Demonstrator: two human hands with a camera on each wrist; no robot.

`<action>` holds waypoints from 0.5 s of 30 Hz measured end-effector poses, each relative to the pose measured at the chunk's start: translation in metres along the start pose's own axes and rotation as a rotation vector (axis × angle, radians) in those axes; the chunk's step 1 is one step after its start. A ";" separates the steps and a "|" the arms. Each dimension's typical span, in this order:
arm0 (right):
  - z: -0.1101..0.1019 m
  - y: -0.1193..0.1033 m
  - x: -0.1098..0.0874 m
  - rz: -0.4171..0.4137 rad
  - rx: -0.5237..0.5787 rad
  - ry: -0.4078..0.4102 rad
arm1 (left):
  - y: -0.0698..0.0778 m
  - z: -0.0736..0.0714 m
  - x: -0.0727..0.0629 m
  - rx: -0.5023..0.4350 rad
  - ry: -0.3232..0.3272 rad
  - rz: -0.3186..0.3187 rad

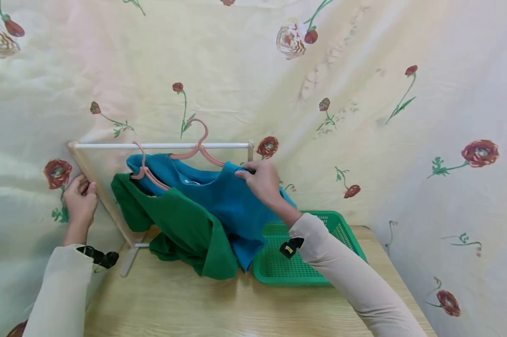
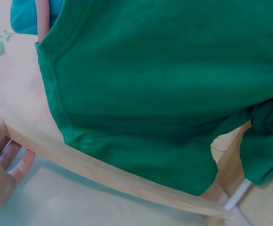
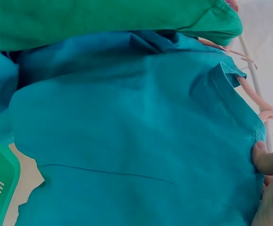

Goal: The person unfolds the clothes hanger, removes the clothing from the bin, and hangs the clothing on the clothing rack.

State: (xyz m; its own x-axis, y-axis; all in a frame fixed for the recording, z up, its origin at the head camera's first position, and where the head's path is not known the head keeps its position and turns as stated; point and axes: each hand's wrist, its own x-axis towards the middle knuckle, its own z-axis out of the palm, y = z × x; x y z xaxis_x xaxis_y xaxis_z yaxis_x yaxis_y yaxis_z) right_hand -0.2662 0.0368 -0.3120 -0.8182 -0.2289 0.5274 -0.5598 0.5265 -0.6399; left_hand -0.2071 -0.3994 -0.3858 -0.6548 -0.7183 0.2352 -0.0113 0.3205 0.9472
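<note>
A blue shirt [image 1: 236, 206] hangs on a pink hanger [image 1: 200, 145] at the rack's white rod [image 1: 161, 146]. My right hand [image 1: 262, 182] pinches the shirt at its shoulder, by the neckline; the right wrist view shows the thumb [image 3: 263, 157] on the blue cloth. In front and to the left, a green shirt [image 1: 186, 224] hangs on a second pink hanger [image 1: 144, 171]. My left hand [image 1: 81, 199] grips the rack's wooden side post [image 1: 106, 201], its fingers [image 2: 23, 167] curled at the post's edge in the left wrist view.
A green plastic basket [image 1: 308, 276] stands right of the shirts on the wooden table [image 1: 186, 309]. One foot [image 1: 129, 262] of the rack sits at the table's left. Flower-patterned cloth [image 1: 236, 56] covers the walls behind and beside.
</note>
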 end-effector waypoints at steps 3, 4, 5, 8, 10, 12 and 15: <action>0.001 0.001 -0.001 -0.012 -0.006 -0.021 | -0.001 0.000 -0.001 0.005 0.008 -0.012; 0.001 0.000 -0.001 -0.014 -0.009 -0.024 | -0.002 0.000 -0.002 0.007 0.013 -0.012; 0.001 0.000 0.000 -0.014 -0.012 -0.030 | -0.002 0.000 -0.002 0.008 0.017 -0.011; 0.002 -0.001 0.001 -0.019 -0.028 -0.043 | -0.001 0.001 0.000 0.010 0.037 0.001; 0.002 -0.001 0.001 -0.015 -0.033 -0.046 | -0.001 0.001 0.000 0.019 0.043 0.011; 0.003 -0.001 0.001 -0.014 -0.038 -0.047 | -0.001 0.002 0.001 0.025 0.042 0.019; 0.003 0.001 0.000 -0.020 -0.048 -0.044 | 0.000 0.005 0.001 0.033 0.031 0.014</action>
State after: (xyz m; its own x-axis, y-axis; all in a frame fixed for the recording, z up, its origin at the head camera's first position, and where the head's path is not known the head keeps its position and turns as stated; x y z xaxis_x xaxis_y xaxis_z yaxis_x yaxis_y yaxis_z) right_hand -0.2666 0.0348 -0.3142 -0.8123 -0.2755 0.5141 -0.5703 0.5599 -0.6010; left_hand -0.2110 -0.3969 -0.3865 -0.6314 -0.7320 0.2560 -0.0275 0.3510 0.9360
